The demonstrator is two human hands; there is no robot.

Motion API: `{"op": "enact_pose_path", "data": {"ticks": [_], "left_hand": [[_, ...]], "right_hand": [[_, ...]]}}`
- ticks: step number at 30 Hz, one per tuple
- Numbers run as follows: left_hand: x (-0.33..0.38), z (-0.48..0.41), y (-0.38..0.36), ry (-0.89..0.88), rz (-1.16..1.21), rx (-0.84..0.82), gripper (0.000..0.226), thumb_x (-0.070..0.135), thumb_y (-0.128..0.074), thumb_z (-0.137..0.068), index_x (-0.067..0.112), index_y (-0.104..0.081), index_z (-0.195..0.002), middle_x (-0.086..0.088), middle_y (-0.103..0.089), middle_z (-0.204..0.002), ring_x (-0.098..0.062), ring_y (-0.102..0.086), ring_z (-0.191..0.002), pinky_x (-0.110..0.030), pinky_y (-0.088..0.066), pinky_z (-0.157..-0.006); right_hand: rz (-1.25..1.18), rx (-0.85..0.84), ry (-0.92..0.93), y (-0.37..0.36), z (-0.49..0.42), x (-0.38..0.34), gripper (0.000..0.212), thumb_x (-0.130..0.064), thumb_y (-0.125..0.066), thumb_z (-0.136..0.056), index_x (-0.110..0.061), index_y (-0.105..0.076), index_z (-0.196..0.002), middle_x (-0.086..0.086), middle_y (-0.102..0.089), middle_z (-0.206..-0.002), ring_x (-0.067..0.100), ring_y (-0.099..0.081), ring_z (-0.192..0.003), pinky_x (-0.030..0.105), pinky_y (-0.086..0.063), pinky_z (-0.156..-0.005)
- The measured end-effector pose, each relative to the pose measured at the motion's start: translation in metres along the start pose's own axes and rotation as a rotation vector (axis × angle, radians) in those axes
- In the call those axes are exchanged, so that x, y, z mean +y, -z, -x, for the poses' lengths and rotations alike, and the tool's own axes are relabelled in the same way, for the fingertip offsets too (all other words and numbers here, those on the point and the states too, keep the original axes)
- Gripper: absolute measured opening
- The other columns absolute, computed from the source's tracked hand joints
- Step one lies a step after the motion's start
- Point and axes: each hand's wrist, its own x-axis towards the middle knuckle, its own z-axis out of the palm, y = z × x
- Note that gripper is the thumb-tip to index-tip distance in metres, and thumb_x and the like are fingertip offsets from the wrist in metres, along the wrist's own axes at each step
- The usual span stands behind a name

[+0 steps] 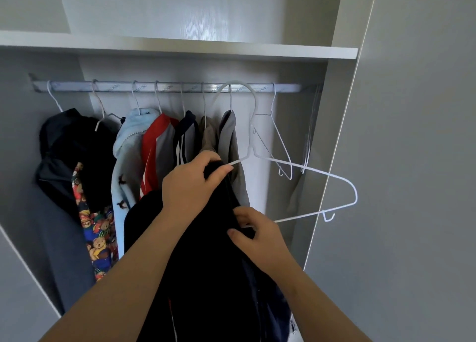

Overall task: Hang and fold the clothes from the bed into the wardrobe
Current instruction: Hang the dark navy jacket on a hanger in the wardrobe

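Observation:
A dark navy garment hangs in front of me, partly threaded onto a white wire hanger whose right end sticks out bare. My left hand grips the garment's top together with the hanger's left arm. My right hand pinches the dark fabric at the hanger's lower bar. The hanger's big hook stands in front of the wardrobe rail; whether it touches the rail I cannot tell.
Several clothes hang on the rail: a black jacket, a bear-print garment, a light blue fleece, a red and grey top, grey pieces. An empty white hanger hangs right. A white shelf runs above. The wardrobe door stands right.

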Motion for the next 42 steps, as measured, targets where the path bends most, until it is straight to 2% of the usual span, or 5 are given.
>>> {"op": "enact_pose_path", "data": {"ticks": [8,13,17,23,42], "left_hand": [[-0.006,-0.004,0.011,0.043,-0.058,0.053,0.032,0.050,-0.056,-0.084,0.025,-0.063,-0.104,-0.002,-0.067,-0.080,-0.023,-0.062,-0.080,-0.030,-0.044,-0.067],[-0.021,-0.011,0.029,0.041,0.027,0.054,0.048,0.067,-0.050,-0.074,0.028,-0.063,-0.099,0.002,-0.068,-0.081,-0.019,-0.063,-0.079,-0.038,-0.052,-0.074],[-0.029,-0.017,0.049,-0.006,-0.070,0.041,0.034,0.052,-0.060,-0.081,0.025,-0.065,-0.101,0.003,-0.068,-0.089,-0.018,-0.062,-0.084,-0.033,-0.047,-0.073],[-0.047,-0.023,0.078,-0.087,-0.097,0.012,0.062,0.070,-0.040,-0.064,0.024,-0.070,-0.094,0.003,-0.070,-0.083,-0.018,-0.064,-0.077,-0.035,-0.051,-0.072],[-0.096,-0.003,0.080,-0.101,-0.221,0.105,0.016,0.020,-0.073,-0.079,0.006,-0.071,-0.087,-0.012,-0.067,-0.067,-0.030,-0.063,-0.061,-0.029,-0.041,-0.058]], "right_hand": [[-0.375,-0.225,-0.221,-0.013,-0.004,-0.003,0.021,-0.019,-0.067,-0.078,-0.002,-0.061,-0.070,0.003,-0.056,-0.066,0.014,-0.053,-0.065,0.028,-0.043,-0.067],[0.029,-0.683,-0.408,-0.001,-0.001,0.015,0.025,-0.022,-0.064,-0.086,-0.020,-0.051,-0.064,-0.014,-0.048,-0.040,-0.003,-0.043,-0.036,0.012,-0.034,-0.045],[0.432,-0.820,-0.472,0.004,-0.003,0.037,0.024,-0.035,-0.063,-0.082,-0.018,-0.050,-0.092,0.000,-0.056,-0.077,0.009,-0.057,-0.059,0.020,-0.044,-0.054],[0.968,-0.532,-0.361,0.022,-0.007,0.052,0.043,-0.041,-0.056,-0.079,-0.028,-0.050,-0.120,-0.002,-0.058,-0.122,0.024,-0.045,-0.123,0.037,-0.031,-0.096],[1.008,-0.162,-0.272,0.058,-0.021,0.037,0.012,-0.033,-0.047,-0.088,-0.032,-0.053,-0.098,-0.010,-0.056,-0.122,0.023,-0.019,-0.141,0.043,-0.005,-0.114]]}}
